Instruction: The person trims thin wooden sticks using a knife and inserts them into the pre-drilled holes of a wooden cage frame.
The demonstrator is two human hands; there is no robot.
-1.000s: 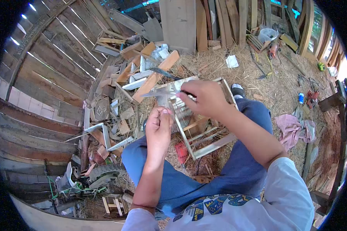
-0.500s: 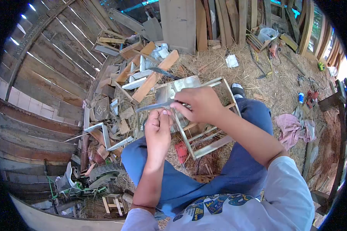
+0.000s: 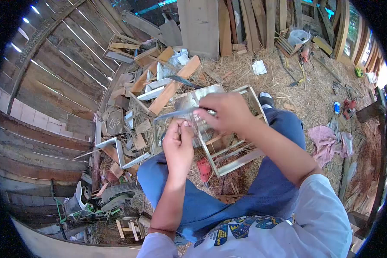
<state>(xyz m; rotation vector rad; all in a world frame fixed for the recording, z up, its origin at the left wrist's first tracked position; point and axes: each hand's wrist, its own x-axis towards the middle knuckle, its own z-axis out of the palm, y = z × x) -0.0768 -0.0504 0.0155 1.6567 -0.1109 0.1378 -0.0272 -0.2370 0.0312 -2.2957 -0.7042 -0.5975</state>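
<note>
My right hand [image 3: 228, 112] is closed around a knife [image 3: 175, 113], whose long grey blade points left, just above my left fingertips. Motion smears the right hand a little. My left hand [image 3: 178, 144] is raised in a pinch, thumb against the curled fingers. Whatever it pinches is too small or hidden to make out. Below both hands, between my legs, a rectangular wooden frame [image 3: 241, 164] with thin slats rests at a tilt. A red tool [image 3: 204, 170] lies beside the frame's near left corner, partly covered.
Offcuts and an orange-brown board [image 3: 175, 85] are piled ahead on the left. Tall planks [image 3: 224, 30] lean at the back. A pink cloth [image 3: 324, 141], a blue can [image 3: 336, 107] and a red power tool [image 3: 349, 108] lie on the straw-strewn ground to the right.
My right hand and the knife have shifted slightly up, with the blade lifting a little from the left fingertips. The left hand stays nearly in place, still pinched.
</note>
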